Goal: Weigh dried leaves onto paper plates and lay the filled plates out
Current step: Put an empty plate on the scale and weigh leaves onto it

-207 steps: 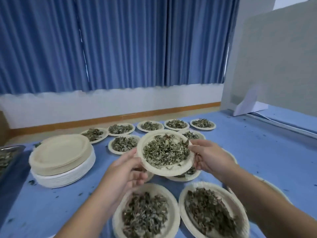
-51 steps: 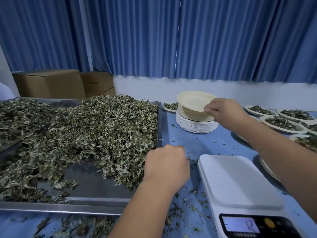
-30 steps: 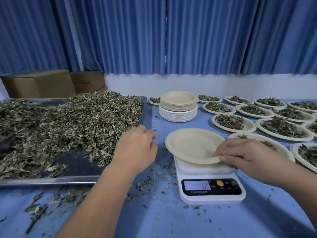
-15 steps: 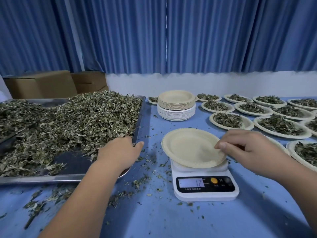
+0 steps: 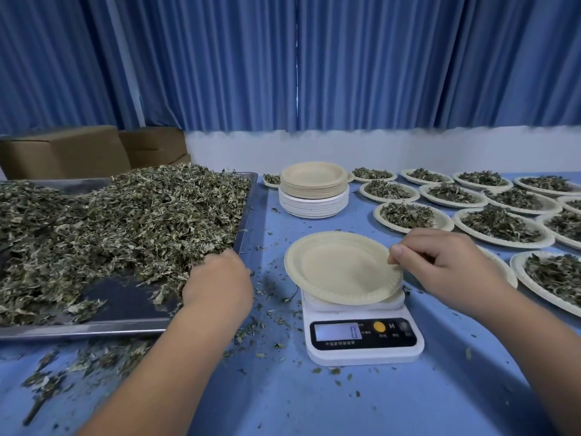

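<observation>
Midway through a weighing round, the person's left hand (image 5: 220, 278) dips into the dried leaves (image 5: 125, 221) at the near right corner of the metal tray (image 5: 125, 300). Its fingers are buried in the heap, so whether they have closed on a handful cannot be told. The right hand (image 5: 440, 265) pinches the right rim of an empty paper plate (image 5: 336, 269) between thumb and fingertips. The plate sits on the white kitchen scale (image 5: 361, 335), whose display reads zero.

The step in hand appears to be the first scoop for this plate. The next move likely calls for lifting a loose handful over the tray's raised edge and across the short gap. It should drop centrally so the light plate, which overhangs the scale's platform, does not tip.

Open blue table (image 5: 314, 404) lies in front of the scale, littered with leaf crumbs. To the right, filled plates (image 5: 503, 243) crowd close, one just beside the right wrist. Behind the scale, the stack of spare plates (image 5: 314, 196) stands well apart.
</observation>
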Available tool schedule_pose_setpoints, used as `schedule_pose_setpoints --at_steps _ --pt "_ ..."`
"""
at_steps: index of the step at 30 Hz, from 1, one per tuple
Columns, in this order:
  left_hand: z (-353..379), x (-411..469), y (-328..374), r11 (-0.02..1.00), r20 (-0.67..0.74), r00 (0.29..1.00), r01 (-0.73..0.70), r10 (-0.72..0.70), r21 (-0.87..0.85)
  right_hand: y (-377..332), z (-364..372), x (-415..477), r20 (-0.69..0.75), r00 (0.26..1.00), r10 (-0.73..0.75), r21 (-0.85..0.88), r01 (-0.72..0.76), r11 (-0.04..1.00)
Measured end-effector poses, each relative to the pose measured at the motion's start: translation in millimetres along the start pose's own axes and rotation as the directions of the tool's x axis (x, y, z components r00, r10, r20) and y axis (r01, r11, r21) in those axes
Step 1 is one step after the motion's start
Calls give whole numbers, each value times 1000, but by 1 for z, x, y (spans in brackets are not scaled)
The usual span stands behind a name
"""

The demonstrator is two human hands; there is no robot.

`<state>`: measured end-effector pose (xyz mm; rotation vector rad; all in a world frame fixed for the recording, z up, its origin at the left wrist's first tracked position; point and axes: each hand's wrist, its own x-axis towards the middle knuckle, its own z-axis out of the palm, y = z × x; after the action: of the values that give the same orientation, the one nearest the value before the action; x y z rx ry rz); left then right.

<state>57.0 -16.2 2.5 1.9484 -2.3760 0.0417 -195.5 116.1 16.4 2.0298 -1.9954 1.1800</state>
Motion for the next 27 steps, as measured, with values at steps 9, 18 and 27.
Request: schedule_pose_setpoints --at_steps 9,18,27 --pt "-1 16 -20 982 -56 998 -10 -1 -190 4 4 -1 -46 998 35 42 -33 999" --pt "-8 31 -42 906 -170 985 -33 -43 -422 11 5 -1 -72 994 82 91 -75 993" --pt "-22 22 -39 800 -495 868 -272 -36 -535 16 7 2 -116 988 100 100 -89 991"
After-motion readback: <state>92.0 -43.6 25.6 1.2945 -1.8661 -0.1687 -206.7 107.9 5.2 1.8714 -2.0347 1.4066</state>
